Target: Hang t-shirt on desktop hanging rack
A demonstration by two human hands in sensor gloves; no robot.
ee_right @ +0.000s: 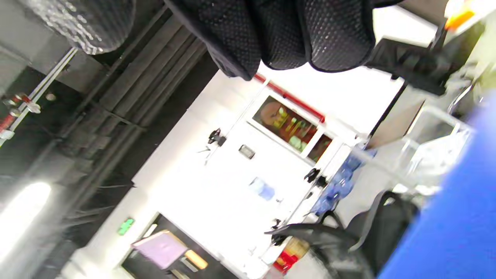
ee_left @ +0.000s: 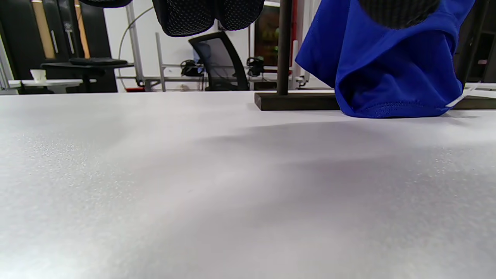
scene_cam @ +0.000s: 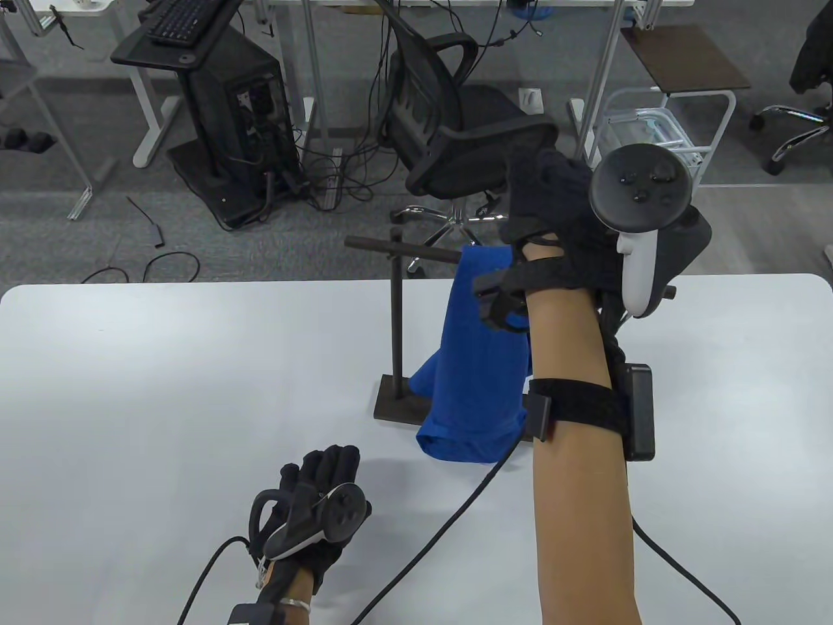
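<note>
the blue t-shirt drapes over the rack bar, directly under the raised right hand — its grip unclear; the left hand rests well nearer, holding nothing.

Right hand and forearm hide rack crossbar's 3 o'clock half and t-shirt top; grip unclear. Right wrist view blurred.

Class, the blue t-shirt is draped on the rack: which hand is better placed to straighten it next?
Right. The right hand is raised over the t-shirt at the rack's bar; the left hand is low near the table's front edge.
</note>
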